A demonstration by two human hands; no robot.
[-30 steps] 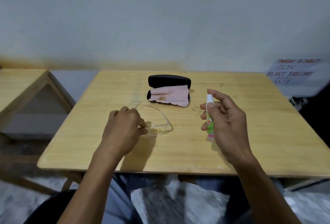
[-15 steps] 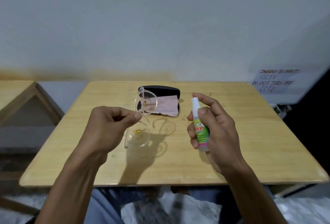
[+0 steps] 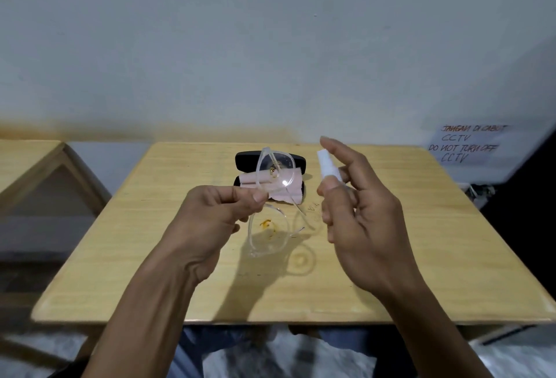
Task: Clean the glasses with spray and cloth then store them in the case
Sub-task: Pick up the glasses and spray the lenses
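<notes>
My left hand pinches the clear-framed glasses at the bridge and holds them upright above the wooden table, one lens over the other. The lower lens carries an orange smear. My right hand grips the small spray bottle just right of the glasses, white nozzle up, index finger raised above it; the palm hides the label. Behind the glasses lies the open black case with the pink cloth draped over it.
A second wooden table stands to the left across a gap. A handwritten paper notice hangs on the wall at the right. The table's near edge lies just over my lap.
My left hand has lifted the glasses off the table and turned them upright. My right hand has raised the spray bottle closer to them, with the index finger now lifted over the nozzle.
</notes>
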